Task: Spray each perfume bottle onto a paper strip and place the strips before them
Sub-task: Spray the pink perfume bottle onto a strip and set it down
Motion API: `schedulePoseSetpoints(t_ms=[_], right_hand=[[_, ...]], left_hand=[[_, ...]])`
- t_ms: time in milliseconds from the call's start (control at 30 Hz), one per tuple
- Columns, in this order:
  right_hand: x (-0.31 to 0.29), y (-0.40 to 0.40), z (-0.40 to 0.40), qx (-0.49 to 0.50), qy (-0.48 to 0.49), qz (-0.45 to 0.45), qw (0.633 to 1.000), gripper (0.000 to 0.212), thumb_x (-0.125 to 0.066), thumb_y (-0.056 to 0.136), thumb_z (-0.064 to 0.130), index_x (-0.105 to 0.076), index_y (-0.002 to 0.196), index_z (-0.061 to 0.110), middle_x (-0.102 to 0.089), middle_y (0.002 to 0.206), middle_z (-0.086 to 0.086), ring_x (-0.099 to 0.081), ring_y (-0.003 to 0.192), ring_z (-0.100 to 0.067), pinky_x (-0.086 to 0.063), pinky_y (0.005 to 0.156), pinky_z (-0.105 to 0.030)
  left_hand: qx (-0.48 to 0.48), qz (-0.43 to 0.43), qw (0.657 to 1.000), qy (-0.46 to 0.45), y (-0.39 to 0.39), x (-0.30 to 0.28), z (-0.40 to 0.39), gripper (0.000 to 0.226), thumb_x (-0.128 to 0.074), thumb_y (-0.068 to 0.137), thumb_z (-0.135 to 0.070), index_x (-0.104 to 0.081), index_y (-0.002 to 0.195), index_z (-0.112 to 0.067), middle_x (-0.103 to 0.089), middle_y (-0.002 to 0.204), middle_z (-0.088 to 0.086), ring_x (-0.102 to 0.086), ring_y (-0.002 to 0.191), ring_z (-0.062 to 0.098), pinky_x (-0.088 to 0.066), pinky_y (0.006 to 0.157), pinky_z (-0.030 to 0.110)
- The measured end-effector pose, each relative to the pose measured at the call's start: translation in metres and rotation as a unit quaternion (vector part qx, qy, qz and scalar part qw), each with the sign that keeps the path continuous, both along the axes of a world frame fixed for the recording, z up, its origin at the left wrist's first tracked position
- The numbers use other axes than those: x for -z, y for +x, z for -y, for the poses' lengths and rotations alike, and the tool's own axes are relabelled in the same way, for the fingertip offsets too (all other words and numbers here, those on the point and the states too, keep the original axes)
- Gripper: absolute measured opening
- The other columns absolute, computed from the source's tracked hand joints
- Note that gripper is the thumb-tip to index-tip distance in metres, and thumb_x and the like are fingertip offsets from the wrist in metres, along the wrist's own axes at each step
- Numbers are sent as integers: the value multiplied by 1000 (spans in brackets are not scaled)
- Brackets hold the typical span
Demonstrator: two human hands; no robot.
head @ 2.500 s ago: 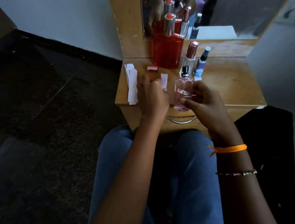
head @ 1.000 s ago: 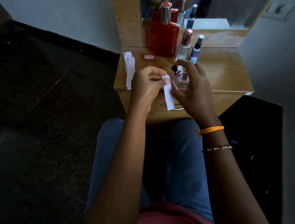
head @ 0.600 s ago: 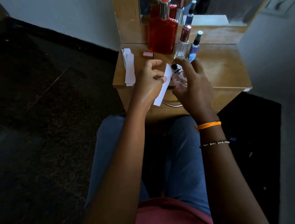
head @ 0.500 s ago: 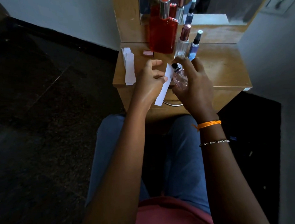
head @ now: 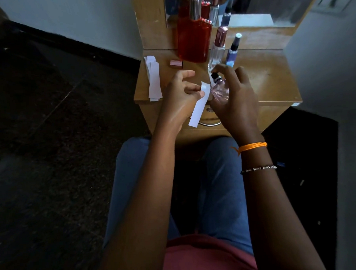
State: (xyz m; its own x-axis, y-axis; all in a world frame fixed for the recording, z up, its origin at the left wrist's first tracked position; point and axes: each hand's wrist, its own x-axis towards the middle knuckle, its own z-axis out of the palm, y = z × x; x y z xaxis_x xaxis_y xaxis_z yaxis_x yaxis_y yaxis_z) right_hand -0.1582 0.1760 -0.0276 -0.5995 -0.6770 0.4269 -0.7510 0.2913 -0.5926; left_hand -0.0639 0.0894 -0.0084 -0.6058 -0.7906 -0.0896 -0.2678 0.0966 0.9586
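My right hand (head: 235, 100) grips a small pink perfume bottle (head: 219, 89), with the index finger on its black sprayer. My left hand (head: 181, 94) pinches a white paper strip (head: 199, 106) just left of the nozzle; the strip hangs down over the table's front edge. At the back of the small wooden table (head: 270, 79) stand a big red bottle (head: 194, 38), a clear bottle with a rose cap (head: 217, 51) and a slim blue bottle (head: 232, 50).
A stack of white paper strips (head: 154, 78) lies on the table's left side, and a small pink cap (head: 176, 63) lies beside the red bottle. A mirror (head: 249, 7) stands behind the bottles. My knees sit below the table front, with dark floor to the left.
My right hand lifted the pink bottle off the table and tilted its nozzle toward the strip. My left hand picked up the strip and brought it beside the nozzle, swinging its lower end left.
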Motion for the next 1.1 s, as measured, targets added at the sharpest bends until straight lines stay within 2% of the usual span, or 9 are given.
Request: schedulePoseSetpoints(t_ms=[67,200,300,367,500,667,800,900,1100], right_hand=[[0,-3,-1,15,-17,13,1000,44,-66,81,32,-55,123,22,-55,114,-8,-61,84,-26,-45,59,-29],[-3,-13,-9,44,-42,40,997,45,-66,80,29,-55,123,23,-53,105,-4,-54,83,-14,-41,63,-28],[-6,-23,-20,52,-54,68,995,51,-61,74,16,-54,125,20,-53,109,-7,-52,88,-12,-41,67,-26],[-8,-29,-27,68,-58,83,993,54,-62,72,12,-53,125,19,-54,114,-10,-54,91,-14,-42,69,-22],[-9,-39,-38,95,-76,79,989,53,-60,71,8,-55,123,13,-56,113,-13,-42,78,11,-31,66,5],[-8,-50,-48,123,-96,99,983,51,-61,73,16,-55,124,12,-56,112,-13,-45,83,-1,-32,66,5],[-6,-55,-49,126,-96,105,982,52,-63,73,16,-55,124,12,-57,112,-11,-43,78,4,-33,68,4],[-4,-57,-48,122,-99,109,982,54,-64,70,9,-55,124,11,-56,112,-11,-44,76,7,-34,66,4],[2,-59,-47,126,-94,107,982,56,-66,69,3,-55,123,10,-57,111,-9,-48,80,-3,-34,67,4]], left_hand=[[-10,-4,1000,0,-2,1,0,44,-64,82,-5,-49,121,-18,-63,94,-6,-57,89,1,-48,81,20],[-33,-35,999,-24,-14,4,-4,17,-65,80,-2,-61,89,-15,-62,80,-10,-56,72,-6,-45,61,7],[-34,-58,997,-29,-34,6,-11,11,-65,78,1,-67,81,-10,-68,79,0,-57,67,-3,-47,62,10],[-28,-72,996,-44,-49,7,-17,12,-65,77,3,-70,83,-6,-70,82,5,-59,69,-1,-49,68,13],[-13,-64,994,-86,-77,7,-29,18,-66,78,2,-71,93,-5,-72,94,7,-64,82,4,-50,81,13],[6,-8,998,-63,-104,7,-36,22,-63,81,2,-68,102,-4,-69,107,10,-62,100,15,-50,92,30],[26,76,975,-207,-111,11,-42,20,-57,87,-7,-69,102,-6,-68,108,11,-60,106,22,-48,87,25],[8,184,930,-317,-113,18,-45,23,-52,90,-14,-66,108,-13,-55,126,8,-41,123,26,-42,97,34],[-7,220,896,-386,-113,29,-41,27,-55,90,-25,-62,116,-22,-44,130,4,-36,121,24,-38,97,33]])
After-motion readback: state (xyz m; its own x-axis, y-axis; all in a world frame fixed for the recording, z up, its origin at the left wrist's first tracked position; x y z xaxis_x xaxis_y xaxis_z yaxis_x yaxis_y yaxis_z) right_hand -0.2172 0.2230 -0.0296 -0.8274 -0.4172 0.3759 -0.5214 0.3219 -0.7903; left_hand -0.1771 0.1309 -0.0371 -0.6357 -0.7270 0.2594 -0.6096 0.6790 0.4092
